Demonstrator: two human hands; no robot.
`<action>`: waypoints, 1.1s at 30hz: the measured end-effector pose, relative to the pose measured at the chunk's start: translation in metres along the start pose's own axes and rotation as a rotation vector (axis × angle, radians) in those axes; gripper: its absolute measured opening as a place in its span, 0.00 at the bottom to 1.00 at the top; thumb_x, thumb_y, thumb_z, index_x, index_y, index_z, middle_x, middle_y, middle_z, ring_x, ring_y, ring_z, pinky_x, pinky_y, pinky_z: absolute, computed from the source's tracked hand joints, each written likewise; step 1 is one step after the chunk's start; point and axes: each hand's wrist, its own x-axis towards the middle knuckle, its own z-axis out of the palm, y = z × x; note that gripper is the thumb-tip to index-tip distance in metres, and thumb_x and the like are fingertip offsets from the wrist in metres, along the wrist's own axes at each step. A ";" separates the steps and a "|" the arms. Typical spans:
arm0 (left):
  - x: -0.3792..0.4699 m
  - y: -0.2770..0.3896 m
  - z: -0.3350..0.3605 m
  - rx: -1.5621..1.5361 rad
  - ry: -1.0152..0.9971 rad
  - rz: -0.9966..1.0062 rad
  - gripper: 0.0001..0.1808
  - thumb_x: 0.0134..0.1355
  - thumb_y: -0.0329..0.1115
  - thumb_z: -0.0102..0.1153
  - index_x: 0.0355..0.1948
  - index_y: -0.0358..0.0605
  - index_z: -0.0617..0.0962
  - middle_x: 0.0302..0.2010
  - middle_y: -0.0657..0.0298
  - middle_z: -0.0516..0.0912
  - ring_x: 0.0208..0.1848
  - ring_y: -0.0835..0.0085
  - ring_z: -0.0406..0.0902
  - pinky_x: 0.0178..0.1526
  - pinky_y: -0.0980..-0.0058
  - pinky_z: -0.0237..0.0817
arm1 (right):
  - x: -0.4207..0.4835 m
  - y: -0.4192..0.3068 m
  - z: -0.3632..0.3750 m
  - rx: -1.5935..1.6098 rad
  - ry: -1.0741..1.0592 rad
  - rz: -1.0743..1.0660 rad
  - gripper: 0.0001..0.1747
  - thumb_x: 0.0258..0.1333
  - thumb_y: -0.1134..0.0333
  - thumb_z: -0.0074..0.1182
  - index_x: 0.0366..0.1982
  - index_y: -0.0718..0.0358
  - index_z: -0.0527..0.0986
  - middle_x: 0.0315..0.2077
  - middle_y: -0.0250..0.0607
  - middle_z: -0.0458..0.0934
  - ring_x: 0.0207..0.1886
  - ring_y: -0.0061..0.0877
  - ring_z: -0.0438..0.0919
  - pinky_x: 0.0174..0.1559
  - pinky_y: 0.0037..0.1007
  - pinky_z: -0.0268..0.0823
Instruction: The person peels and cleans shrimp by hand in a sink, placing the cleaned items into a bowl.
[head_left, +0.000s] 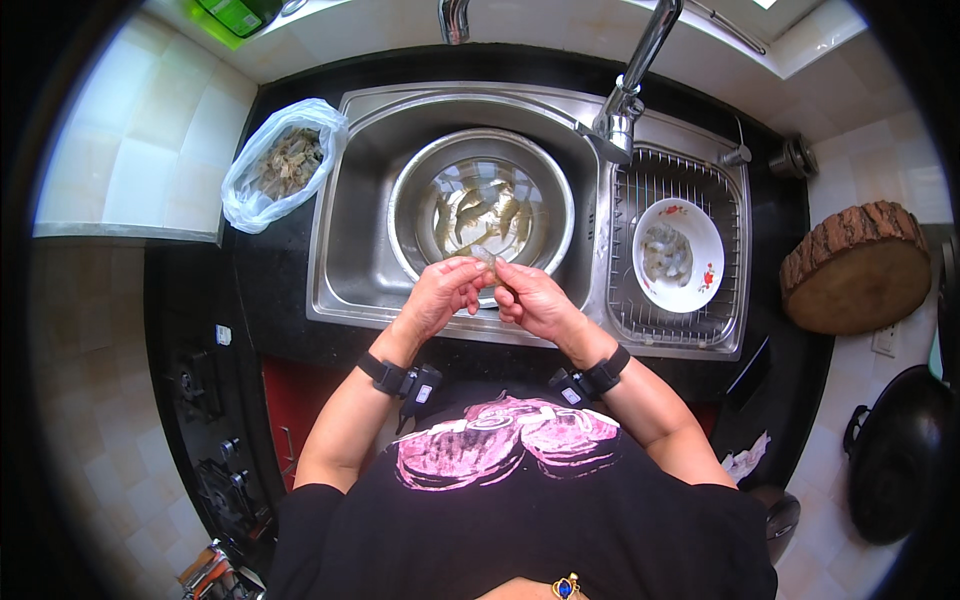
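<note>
Between my two hands, over the near rim of a round metal basin, is a partly peeled shrimp. The fingertips of my left hand pinch it from one side, and my right hand grips it from the other. Several unpeeled shrimp lie in water in the basin, which stands in the large bowl of a steel sink. Peeled shrimp lie in a white flowered bowl on the wire rack at the right. A plastic bag at the left holds shrimp shells.
A chrome faucet rises behind the divider between the sink bowls. A thick round wooden chopping board leans at the right, above a black wok. At the lower left is a gas stove. A green bottle stands at the upper left.
</note>
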 end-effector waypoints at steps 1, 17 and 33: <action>0.000 0.000 0.001 0.014 0.004 0.006 0.09 0.60 0.32 0.55 0.37 0.36 0.78 0.30 0.62 0.80 0.20 0.81 0.71 0.24 0.82 0.65 | 0.000 0.000 0.002 -0.041 0.002 -0.007 0.19 0.64 0.53 0.44 0.35 0.63 0.73 0.15 0.24 0.64 0.14 0.12 0.57 0.19 0.18 0.53; 0.000 0.006 0.000 0.206 0.064 0.048 0.06 0.58 0.30 0.55 0.30 0.37 0.77 0.24 0.66 0.78 0.20 0.83 0.68 0.22 0.84 0.59 | 0.004 -0.001 0.006 -0.148 -0.002 0.006 0.20 0.65 0.50 0.42 0.28 0.59 0.69 0.13 0.23 0.59 0.14 0.12 0.51 0.19 0.19 0.47; -0.004 0.005 -0.004 0.363 0.032 0.133 0.07 0.59 0.32 0.54 0.33 0.38 0.79 0.27 0.68 0.81 0.21 0.86 0.68 0.24 0.86 0.59 | 0.006 0.006 -0.002 0.112 -0.090 0.140 0.21 0.64 0.48 0.40 0.28 0.57 0.69 0.11 0.22 0.58 0.13 0.13 0.51 0.19 0.18 0.48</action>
